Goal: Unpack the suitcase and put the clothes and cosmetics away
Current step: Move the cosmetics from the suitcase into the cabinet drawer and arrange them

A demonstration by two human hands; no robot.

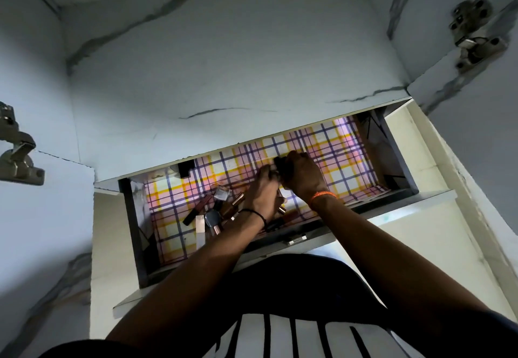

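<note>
Head view: both hands, left hand (pixel 262 189) and right hand (pixel 301 174), grasp a dark cosmetic (pixel 280 163) over the drawer (pixel 131 217); fumbling could scatter the lipsticks (pixel 221 206).

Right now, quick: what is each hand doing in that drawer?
Left hand: fingers curled among the cosmetics; what it grips cannot be told.
Right hand: gripping a small dark item.

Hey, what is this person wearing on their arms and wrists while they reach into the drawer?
Both forearms are bare, with no sleeves in view. The left hand has a thin black band around its wrist. The right hand has an orange thread band around its wrist. No rings or watch can be made out.
</note>
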